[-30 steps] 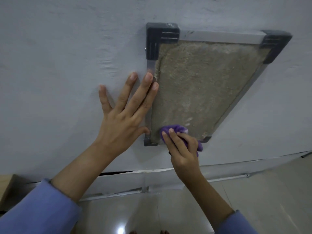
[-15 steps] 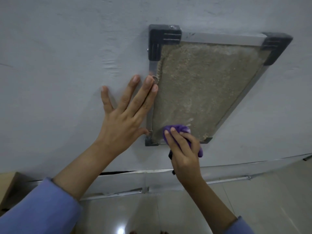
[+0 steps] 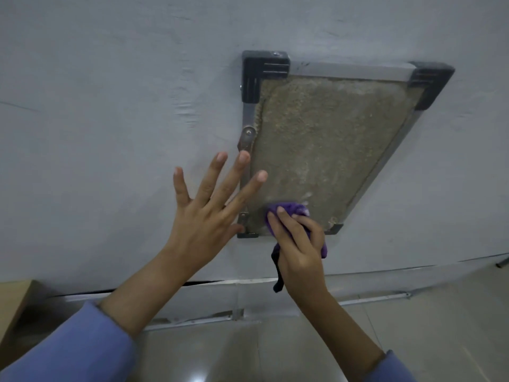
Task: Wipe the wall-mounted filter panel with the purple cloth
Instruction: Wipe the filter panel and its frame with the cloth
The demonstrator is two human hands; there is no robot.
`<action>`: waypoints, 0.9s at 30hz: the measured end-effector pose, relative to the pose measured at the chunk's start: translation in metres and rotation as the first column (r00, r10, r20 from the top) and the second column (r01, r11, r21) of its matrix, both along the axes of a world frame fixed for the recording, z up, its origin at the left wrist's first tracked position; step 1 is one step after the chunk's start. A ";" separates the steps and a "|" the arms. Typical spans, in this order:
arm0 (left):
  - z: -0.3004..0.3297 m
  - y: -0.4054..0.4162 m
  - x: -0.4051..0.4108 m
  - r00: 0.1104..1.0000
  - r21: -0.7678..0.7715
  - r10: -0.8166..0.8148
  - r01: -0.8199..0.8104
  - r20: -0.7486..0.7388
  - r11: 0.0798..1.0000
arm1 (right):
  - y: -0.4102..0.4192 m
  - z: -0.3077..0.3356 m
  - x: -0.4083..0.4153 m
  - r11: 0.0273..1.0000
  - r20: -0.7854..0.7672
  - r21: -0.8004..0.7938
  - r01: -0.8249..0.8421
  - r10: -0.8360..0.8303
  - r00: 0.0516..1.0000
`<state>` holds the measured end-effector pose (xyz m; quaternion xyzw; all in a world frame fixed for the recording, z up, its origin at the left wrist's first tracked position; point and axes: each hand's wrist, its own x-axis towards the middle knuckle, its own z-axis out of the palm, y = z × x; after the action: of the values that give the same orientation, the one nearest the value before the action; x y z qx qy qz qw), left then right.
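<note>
The filter panel [image 3: 316, 144] hangs on the pale wall, a dusty brown mat in a metal frame with black plastic corners. My right hand [image 3: 298, 244] presses a bunched purple cloth [image 3: 289, 209] against the panel's lower left part. A dark end of the cloth dangles below my palm. My left hand [image 3: 212, 216] is spread with fingers apart, its index finger lying over the frame's left rail and the mat's edge, holding nothing.
The grey wall [image 3: 110, 119] surrounds the panel. A metal strip [image 3: 248, 312] runs along the wall's base above the glossy tiled floor [image 3: 275, 354]. A brown cardboard box [image 3: 13, 312] stands at the lower left.
My left hand has slid down and its fingers have spread, uncovering a metal latch on the left rail. The right hand with the cloth stays at the panel's lower left.
</note>
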<state>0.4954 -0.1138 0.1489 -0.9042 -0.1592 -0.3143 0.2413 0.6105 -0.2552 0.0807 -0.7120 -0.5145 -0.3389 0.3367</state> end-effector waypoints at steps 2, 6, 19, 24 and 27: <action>0.000 0.003 0.000 1.000 -0.010 -0.006 0.006 0.029 1.000 | 0.001 0.007 0.002 0.996 0.007 0.084 -0.003 0.003 1.000; 0.002 0.008 0.007 0.998 0.006 0.036 -0.036 0.048 0.999 | 0.018 0.011 0.007 0.997 0.042 0.077 0.018 -0.022 0.999; 0.002 0.002 0.015 0.995 -0.060 0.095 -0.092 0.034 0.994 | -0.005 0.017 0.046 0.974 0.033 0.217 0.073 -0.082 0.996; 0.001 0.004 0.016 0.995 -0.067 0.093 -0.091 0.033 0.994 | -0.005 -0.016 0.040 0.993 0.055 0.068 0.092 -0.096 0.994; 0.000 0.004 0.015 0.996 -0.067 0.085 -0.083 0.034 0.994 | -0.016 -0.020 0.034 0.997 0.025 0.006 0.073 -0.073 0.997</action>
<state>0.5107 -0.1093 0.1492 -0.8982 -0.2116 -0.3152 0.2217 0.6443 -0.2709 0.0608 -0.7251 -0.4914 -0.3614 0.3195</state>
